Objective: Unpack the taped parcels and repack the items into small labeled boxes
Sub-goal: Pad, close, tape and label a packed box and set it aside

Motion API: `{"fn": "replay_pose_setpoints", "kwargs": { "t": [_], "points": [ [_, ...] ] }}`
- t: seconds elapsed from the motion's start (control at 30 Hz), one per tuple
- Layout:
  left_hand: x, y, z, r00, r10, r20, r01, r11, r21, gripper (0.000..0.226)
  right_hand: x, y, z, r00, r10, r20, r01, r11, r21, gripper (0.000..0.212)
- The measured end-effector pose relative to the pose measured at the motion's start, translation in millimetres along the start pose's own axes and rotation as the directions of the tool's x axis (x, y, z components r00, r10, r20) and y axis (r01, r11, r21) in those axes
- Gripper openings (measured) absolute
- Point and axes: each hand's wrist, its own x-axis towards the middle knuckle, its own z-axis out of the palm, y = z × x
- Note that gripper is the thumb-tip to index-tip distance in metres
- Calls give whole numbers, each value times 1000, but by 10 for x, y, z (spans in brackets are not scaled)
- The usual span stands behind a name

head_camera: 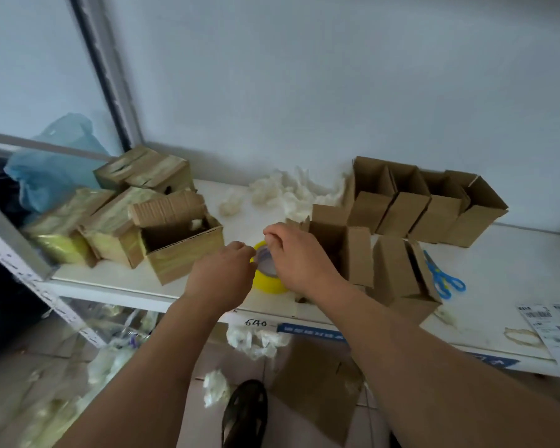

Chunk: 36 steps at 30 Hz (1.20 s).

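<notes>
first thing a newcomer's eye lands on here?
Both hands meeting over the yellow tape roll at the front edge of the white table: the left hand and right hand pick at it. Next, the open small boxes lined along the wall on the right, and the taped parcels piled at left.

Yellow tape roll (pixel 270 279), blue scissors (pixel 442 275), brown boxes (pixel 417 202)

Six small boxes (pixel 398 205), one scissors (pixel 442 276).
</notes>
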Motion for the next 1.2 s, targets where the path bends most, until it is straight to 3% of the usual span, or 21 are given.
{"fn": "replay_pose_setpoints", "kwargs": {
  "t": [0.2,0.33,0.47,0.57,0.63,0.7,0.9,1.07,1.2],
  "points": [
    [-83,-326,95,981,-24,193,15,999,45,37,145,-41,504,971,192,141,-208,973,101,41],
    [-123,-429,90,977,-54,206,50,998,23,39,248,151,843,948,260,184,-259,965,-30,20],
    [-141,-438,69,971,-78,227,93,994,-59,41,236,226,926,924,365,116,-314,895,-317,45],
    [-180,-462,18,969,-117,216,154,974,-163,42,202,293,983,891,435,131,-354,846,-397,41],
    [-210,-500,-34,967,-162,198,203,957,-206,40,179,325,1014,883,452,128,-390,857,-337,38],
    [-234,-544,-90,963,-220,154,253,935,-247,36,135,289,990,924,374,80,-332,889,-315,23],
    [-333,-363,-375,890,-435,-135,324,814,-483,30,-19,-56,606,967,253,-23,-253,967,18,34],
    [-360,18,-484,876,-396,-276,189,807,-560,29,-247,-237,-58,968,240,-69,-213,936,279,26],
    [-347,402,-460,905,-255,-340,40,848,-529,34,-673,-114,-641,959,264,-103,-207,900,383,25]
  ]
}}
